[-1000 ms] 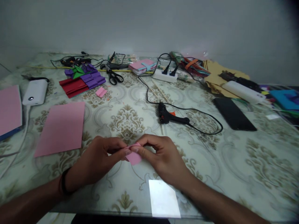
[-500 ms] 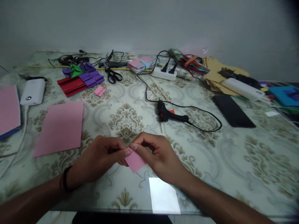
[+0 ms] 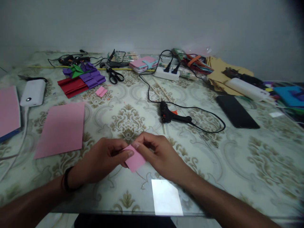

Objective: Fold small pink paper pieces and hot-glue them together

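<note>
A small piece of pink paper [image 3: 135, 161] is pinched between both hands above the front middle of the table. My left hand [image 3: 104, 158] is closed on its left edge, thumb on top and fingers curled behind. My right hand [image 3: 160, 156] is closed on its upper right side, with the thumb and index finger meeting there. The fingers hide part of the paper's edges. On the table below my right hand lies a white square of paper [image 3: 167, 198]. A larger pink sheet [image 3: 63, 129] lies flat to the left of my left hand.
Beyond my hands, a black glue gun [image 3: 174, 117] lies with its cord looping right. Farther back are scissors [image 3: 115, 77], folded red paper [image 3: 72, 86], purple paper [image 3: 92, 79] and a white power strip [image 3: 167, 74]. A black phone [image 3: 237, 112] lies right; a white power bank [image 3: 33, 92] lies left.
The pink paper has shifted slightly left and turned, and my left thumb now lies farther over its face. Both hands still grip it.
</note>
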### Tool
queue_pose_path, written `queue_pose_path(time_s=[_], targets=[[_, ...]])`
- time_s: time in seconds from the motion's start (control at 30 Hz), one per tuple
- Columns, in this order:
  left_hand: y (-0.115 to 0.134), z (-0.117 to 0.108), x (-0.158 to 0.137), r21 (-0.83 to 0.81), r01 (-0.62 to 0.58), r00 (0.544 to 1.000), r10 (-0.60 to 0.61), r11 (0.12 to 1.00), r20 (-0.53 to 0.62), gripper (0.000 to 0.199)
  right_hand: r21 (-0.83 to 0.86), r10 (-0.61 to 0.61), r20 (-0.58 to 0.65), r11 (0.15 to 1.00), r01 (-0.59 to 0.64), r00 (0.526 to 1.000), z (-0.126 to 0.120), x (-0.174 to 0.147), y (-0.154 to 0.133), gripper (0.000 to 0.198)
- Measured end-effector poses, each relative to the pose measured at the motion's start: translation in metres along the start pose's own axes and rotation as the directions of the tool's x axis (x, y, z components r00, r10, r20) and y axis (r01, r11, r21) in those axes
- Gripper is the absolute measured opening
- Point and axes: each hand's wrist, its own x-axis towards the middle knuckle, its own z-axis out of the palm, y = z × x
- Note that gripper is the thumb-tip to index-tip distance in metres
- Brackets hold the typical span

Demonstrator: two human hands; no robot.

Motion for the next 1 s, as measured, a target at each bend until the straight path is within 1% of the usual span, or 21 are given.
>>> queue_pose_path(time_s=[0.03,0.07,0.13,0.2,0.27,0.3,0.37,0.47,0.5,0.6,0.67,0.77,0.9,1.0], targets=[[0.001,-0.001,0.0,-0.02,0.004,1.0,-0.004,1.0,-0.014,0.037,0.04,-0.024,-0.012,0.999,0.024,1.0,-0.002,0.0,0.0,0.017],[0.001,-0.003,0.001,-0.052,0.006,1.0,-0.008,0.999,-0.028,0.037,0.079,-0.057,-0.024,0.995,0.059,0.998,-0.004,0.0,0.0,0.017],[0.003,-0.008,0.001,-0.129,0.007,0.999,-0.013,0.992,-0.048,0.035,0.123,-0.145,-0.011,0.982,0.145,0.989,-0.011,-0.001,-0.002,0.028],[0.005,-0.012,0.001,-0.224,-0.01,0.999,-0.003,0.975,-0.055,0.033,0.095,-0.229,0.073,0.97,0.222,0.971,-0.017,0.0,-0.005,0.029],[0.007,-0.014,0.0,-0.292,-0.024,0.999,0.011,0.956,-0.047,0.031,0.028,-0.281,0.164,0.96,0.28,0.946,-0.021,0.0,-0.007,0.031],[0.007,-0.014,0.0,-0.297,-0.027,0.999,0.015,0.955,-0.043,0.031,-0.001,-0.297,0.192,0.953,0.303,0.935,-0.022,0.001,-0.007,0.031],[0.008,-0.013,-0.001,-0.245,-0.031,0.999,0.024,0.969,-0.03,0.034,-0.033,-0.309,0.199,0.946,0.321,0.93,-0.02,0.002,-0.007,0.026],[0.008,-0.011,0.0,-0.143,-0.032,0.999,0.035,0.989,0.017,0.037,-0.031,-0.291,0.134,0.954,0.298,0.947,-0.014,0.004,-0.003,0.006],[0.008,-0.01,0.0,-0.14,-0.036,0.999,0.037,0.99,0.01,0.034,-0.035,-0.274,0.099,0.96,0.278,0.957,-0.013,0.004,-0.002,0.006],[0.009,-0.01,-0.001,-0.207,-0.073,0.994,0.055,0.976,-0.092,0.023,-0.032,-0.172,-0.007,0.985,0.172,0.985,-0.01,0.004,0.001,0.019],[0.009,-0.009,-0.002,-0.282,-0.113,0.99,0.084,0.953,-0.112,0.022,0.003,-0.091,-0.044,0.996,0.092,0.995,-0.01,0.003,0.002,0.026],[0.008,-0.007,-0.002,-0.37,-0.161,0.986,0.133,0.915,-0.101,0.022,0.071,-0.023,-0.053,0.997,0.027,0.998,-0.008,0.002,0.003,0.031],[0.005,-0.005,-0.001,-0.273,-0.137,0.981,0.092,0.952,-0.17,0.012,0.13,0.012,-0.002,0.991,-0.012,1.0,-0.006,0.0,0.001,0.031],[0.002,-0.004,0.0,-0.245,-0.121,0.979,0.075,0.962,-0.189,0.011,0.178,0.006,-0.01,0.984,-0.004,1.0,-0.004,0.0,0.001,0.025]])
